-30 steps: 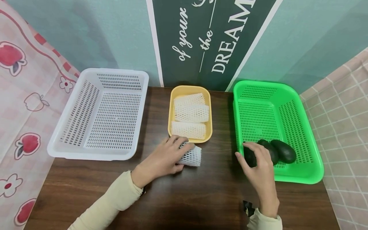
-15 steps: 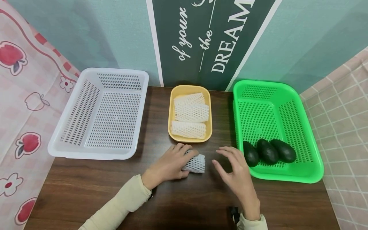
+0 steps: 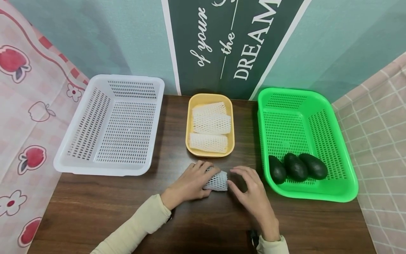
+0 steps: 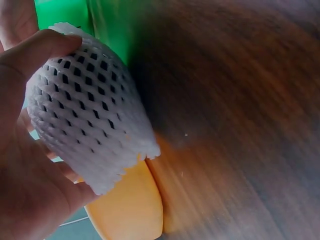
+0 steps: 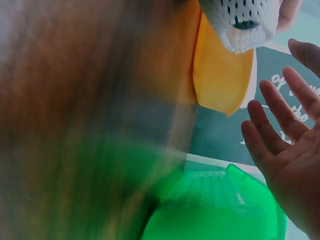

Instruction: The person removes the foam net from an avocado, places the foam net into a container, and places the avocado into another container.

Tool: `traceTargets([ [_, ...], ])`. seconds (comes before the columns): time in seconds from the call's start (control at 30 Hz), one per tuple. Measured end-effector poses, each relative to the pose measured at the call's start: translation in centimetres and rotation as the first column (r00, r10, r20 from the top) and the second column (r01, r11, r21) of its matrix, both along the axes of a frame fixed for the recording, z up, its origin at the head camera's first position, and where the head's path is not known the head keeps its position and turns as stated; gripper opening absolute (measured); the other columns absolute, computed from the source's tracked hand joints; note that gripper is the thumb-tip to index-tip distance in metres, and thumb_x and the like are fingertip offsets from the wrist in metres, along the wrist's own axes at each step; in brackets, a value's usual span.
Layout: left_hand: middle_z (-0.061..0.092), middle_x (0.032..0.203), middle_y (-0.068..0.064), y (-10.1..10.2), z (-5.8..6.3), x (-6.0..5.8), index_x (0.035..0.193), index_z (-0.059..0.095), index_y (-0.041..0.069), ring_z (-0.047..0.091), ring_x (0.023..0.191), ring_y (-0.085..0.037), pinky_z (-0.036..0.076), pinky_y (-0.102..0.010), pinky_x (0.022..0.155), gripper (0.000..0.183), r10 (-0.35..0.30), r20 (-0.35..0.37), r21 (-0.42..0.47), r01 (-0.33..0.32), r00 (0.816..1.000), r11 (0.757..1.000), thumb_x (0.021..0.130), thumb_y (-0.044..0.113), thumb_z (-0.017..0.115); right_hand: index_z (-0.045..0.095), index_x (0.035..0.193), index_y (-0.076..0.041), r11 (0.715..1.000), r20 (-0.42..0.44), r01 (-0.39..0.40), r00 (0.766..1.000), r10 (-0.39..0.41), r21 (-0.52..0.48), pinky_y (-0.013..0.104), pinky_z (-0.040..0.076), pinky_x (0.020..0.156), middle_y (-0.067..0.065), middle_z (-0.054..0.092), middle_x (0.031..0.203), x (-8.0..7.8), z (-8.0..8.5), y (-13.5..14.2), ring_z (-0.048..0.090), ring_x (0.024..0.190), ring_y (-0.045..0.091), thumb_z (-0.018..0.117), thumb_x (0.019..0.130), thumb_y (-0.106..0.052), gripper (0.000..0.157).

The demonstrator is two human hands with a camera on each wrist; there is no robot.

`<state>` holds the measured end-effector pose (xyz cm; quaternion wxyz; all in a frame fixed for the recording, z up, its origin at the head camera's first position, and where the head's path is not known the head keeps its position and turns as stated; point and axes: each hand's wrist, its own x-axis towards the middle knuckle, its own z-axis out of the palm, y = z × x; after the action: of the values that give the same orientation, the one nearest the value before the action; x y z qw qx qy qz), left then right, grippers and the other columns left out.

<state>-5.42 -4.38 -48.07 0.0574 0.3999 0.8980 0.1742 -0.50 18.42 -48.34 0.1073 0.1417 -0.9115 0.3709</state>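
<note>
In the head view my left hand point(image 3: 193, 181) grips a white foam net sleeve point(image 3: 217, 181) just above or on the table. Something dark shows through its mesh point(image 4: 85, 95) in the left wrist view, likely an avocado. My right hand point(image 3: 252, 190) is beside the sleeve's right end, its fingers loosely spread and holding nothing; whether the fingertips touch the net I cannot tell. In the right wrist view that hand point(image 5: 300, 145) is open, apart from the sleeve point(image 5: 242, 25). Three dark avocados point(image 3: 295, 167) lie in the green basket point(image 3: 330, 195).
A yellow tray point(image 3: 188, 150) behind my hands holds three white foam net sleeves point(image 3: 208, 142). On the left stands a white basket point(image 3: 104, 170) with nothing in it. A printed wall point(image 3: 133, 42) closes off the back of the dark wooden table point(image 3: 196, 225).
My right hand has moved left, from over the avocados in the green basket to beside the sleeve. My left hand has shifted slightly right and nearer with the sleeve.
</note>
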Motion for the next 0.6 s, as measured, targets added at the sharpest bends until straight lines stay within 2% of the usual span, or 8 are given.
traceTargets([
  [0.17, 0.055, 0.134, -0.003, -0.2, -0.2, 0.0, 0.140, 0.050, 0.019, 0.053, 0.119, -0.023, 0.050, -0.040, 0.090, 0.071, 0.014, 0.005, 0.031, -0.014, 1.000, 0.999, 0.079, 0.036, 0.082, 0.068, 0.115, -0.010, 0.998, 0.077, -0.013, 0.997, 0.008, 0.062, 0.038, 0.048, 0.096, 0.000, 0.066, 0.117, 0.2, -0.4, -0.4, 0.058, 0.113, 0.019, 0.082, 0.081, -0.020, 0.037],
  [0.23, 0.055, 0.135, -0.004, -0.4, -0.3, -0.1, 0.140, 0.049, 0.018, 0.053, 0.121, -0.022, 0.050, -0.040, 0.092, 0.073, 0.012, 0.021, 0.052, -0.013, 1.000, 0.999, 0.079, 0.037, 0.083, 0.068, 0.115, -0.012, 0.996, 0.103, -0.020, 0.995, 0.012, 0.081, 0.038, 0.049, 0.094, -0.001, 0.066, 0.116, 0.2, -0.6, -0.5, 0.059, 0.111, 0.017, 0.082, 0.081, -0.022, 0.038],
  [0.43, 0.054, 0.135, -0.006, -1.6, 0.0, -0.5, 0.141, 0.046, 0.013, 0.054, 0.122, -0.020, 0.049, -0.041, 0.097, 0.076, 0.007, 0.131, 0.149, -0.026, 0.991, 0.988, 0.079, 0.038, 0.083, 0.067, 0.116, -0.014, 0.994, 0.140, -0.030, 0.990, 0.015, 0.103, 0.039, 0.052, 0.092, -0.002, 0.067, 0.115, 0.4, -0.7, -0.7, 0.061, 0.108, 0.015, 0.081, 0.082, -0.026, 0.038],
  [0.6, 0.059, 0.132, -0.004, -3.2, 0.2, -0.8, 0.138, 0.051, 0.012, 0.057, 0.121, -0.020, 0.047, -0.043, 0.101, 0.070, 0.046, 0.150, 0.179, -0.073, 0.988, 0.981, 0.081, 0.041, 0.079, 0.068, 0.116, -0.014, 0.994, 0.145, -0.027, 0.989, 0.011, 0.111, 0.039, 0.052, 0.092, -0.002, 0.067, 0.115, 0.4, -0.7, -0.6, 0.062, 0.108, 0.016, 0.080, 0.083, -0.028, 0.038],
])
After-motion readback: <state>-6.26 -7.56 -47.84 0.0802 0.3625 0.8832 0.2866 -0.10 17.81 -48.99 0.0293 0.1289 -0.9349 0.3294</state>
